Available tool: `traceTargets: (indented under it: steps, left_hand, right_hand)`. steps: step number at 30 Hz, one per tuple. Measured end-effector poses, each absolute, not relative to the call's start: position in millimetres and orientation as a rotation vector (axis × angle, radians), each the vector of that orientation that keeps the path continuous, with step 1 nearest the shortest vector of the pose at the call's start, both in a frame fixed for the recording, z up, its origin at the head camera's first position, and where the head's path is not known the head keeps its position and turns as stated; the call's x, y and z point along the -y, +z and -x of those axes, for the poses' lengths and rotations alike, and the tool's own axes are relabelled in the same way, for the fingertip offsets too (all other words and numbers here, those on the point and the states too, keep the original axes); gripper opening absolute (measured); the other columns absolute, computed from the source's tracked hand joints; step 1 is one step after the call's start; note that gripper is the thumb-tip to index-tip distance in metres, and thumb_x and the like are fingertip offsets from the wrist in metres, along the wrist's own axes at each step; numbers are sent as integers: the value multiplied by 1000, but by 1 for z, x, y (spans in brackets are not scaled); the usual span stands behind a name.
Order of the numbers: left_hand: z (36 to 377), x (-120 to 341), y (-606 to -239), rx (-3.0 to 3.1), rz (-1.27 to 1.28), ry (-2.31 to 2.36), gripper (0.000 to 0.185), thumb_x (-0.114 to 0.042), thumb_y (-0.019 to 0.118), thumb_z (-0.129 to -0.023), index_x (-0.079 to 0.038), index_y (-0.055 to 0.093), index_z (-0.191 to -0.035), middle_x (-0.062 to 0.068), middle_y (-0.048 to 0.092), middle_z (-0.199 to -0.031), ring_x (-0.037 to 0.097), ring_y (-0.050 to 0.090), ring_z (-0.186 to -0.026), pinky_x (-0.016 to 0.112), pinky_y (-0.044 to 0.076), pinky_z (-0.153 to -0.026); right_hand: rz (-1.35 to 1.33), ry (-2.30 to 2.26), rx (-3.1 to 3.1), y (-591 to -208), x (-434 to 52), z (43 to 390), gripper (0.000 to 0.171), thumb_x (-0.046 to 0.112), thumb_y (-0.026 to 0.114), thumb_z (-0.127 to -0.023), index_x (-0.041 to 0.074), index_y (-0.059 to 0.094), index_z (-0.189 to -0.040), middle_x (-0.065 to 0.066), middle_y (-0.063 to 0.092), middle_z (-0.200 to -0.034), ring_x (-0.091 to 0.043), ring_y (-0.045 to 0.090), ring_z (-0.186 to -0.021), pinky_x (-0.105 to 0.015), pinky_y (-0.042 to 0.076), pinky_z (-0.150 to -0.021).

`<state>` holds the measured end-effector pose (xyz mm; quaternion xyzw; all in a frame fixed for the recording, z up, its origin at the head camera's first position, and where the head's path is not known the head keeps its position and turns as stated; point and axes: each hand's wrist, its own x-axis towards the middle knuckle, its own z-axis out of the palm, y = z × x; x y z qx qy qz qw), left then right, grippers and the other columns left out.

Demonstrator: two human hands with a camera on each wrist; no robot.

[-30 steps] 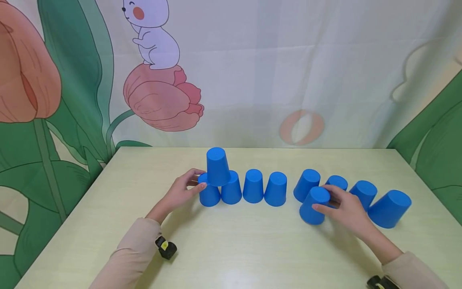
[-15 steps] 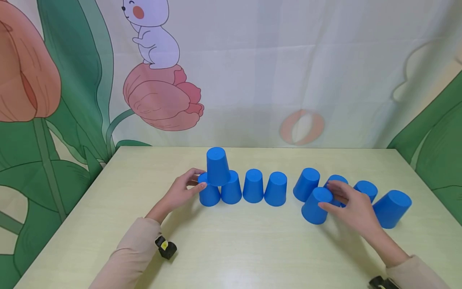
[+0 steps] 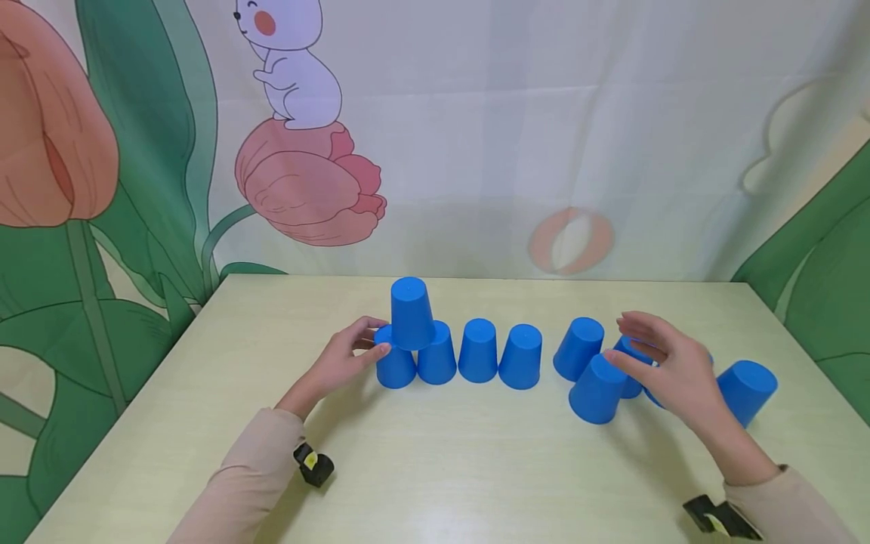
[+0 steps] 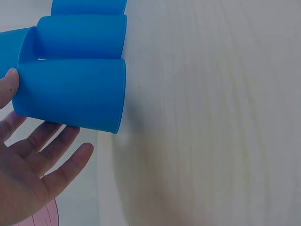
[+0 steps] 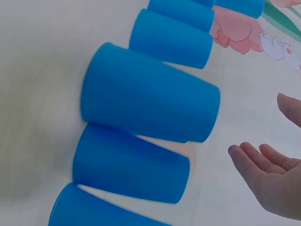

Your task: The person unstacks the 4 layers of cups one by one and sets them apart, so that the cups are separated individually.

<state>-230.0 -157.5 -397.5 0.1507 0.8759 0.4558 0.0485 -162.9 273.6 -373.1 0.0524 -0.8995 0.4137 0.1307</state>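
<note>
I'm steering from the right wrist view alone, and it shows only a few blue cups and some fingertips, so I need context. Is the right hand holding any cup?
Observer: No. In the head view the right hand is open above the right-side cups, with its fingers straight and gripping nothing.
Operator: What is the other hand doing?
Observer: The left hand is at the left end of a row of four cups. Its thumb is against the leftmost cup.
Operator: Is anything stacked?
Observer: Yes. One stacked cup stands upside down on the two left cups of that row.
</note>
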Motion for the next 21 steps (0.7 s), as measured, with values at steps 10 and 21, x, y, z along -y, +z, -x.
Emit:
traceTargets:
  steps: [10, 21]
  left_hand:
    - [230, 158, -398, -2663, -463, 1400, 45, -28, 57, -90, -8, 45, -128, 19, 53, -122, 35, 52, -109, 48, 45, -88]
    - [230, 158, -396, -2665, -485, 1393, 43, -26, 58, -90, -8, 46, -126, 19, 54, -120, 36, 53, -107, 48, 45, -87]
  right_hand:
    - [-268, 1275, 2569, -366, -247, 176, 61, 31, 69, -81, 13, 44, -134, -11, 53, -127, -23, 52, -113, -25, 44, -89]
    - [-393, 1386, 2544, -320, -188, 164, 56, 24, 67, -84, 2, 45, -130, -17, 51, -127, -28, 51, -115, -24, 42, -90]
